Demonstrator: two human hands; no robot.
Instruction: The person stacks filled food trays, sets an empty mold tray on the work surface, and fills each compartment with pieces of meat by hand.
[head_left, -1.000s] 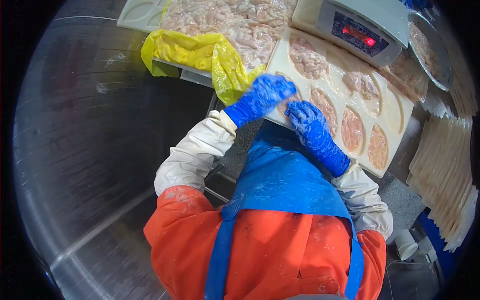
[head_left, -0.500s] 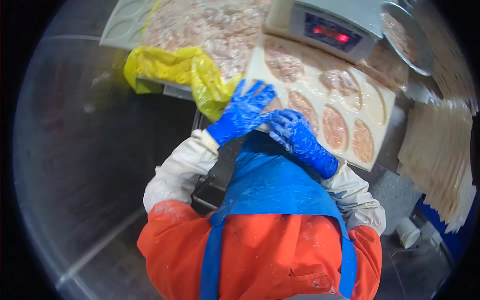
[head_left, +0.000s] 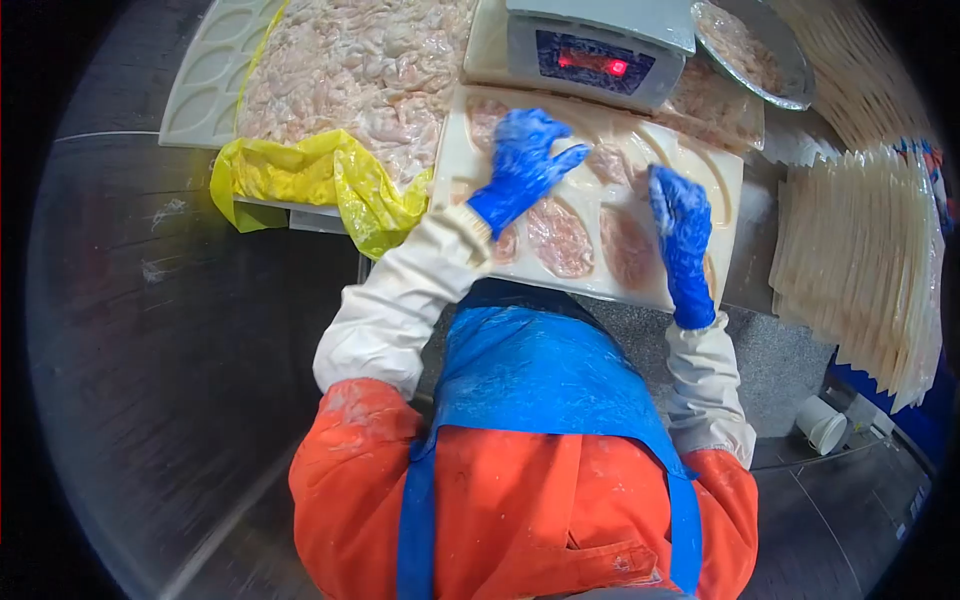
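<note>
**Blue-gloved left hand [head_left: 523, 163], pale-pink raw meat [head_left: 612, 165], blue-gloved right hand [head_left: 683, 212]**

Left: fingers bent, thumb spread, nothing visibly held. Middle: the meat, near the far edge of a white plastic tray [head_left: 600, 286], lies lengthwise between thumb and right fingers, neither clearly nearer. Right: fingers curled; grip unclear.

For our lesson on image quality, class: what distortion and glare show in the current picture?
Head view: wide-angle curvature with blackened corners; head view: glossy highlights on the wet tray and yellow plastic; head view: the glowing red display, digits unreadable.
</note>
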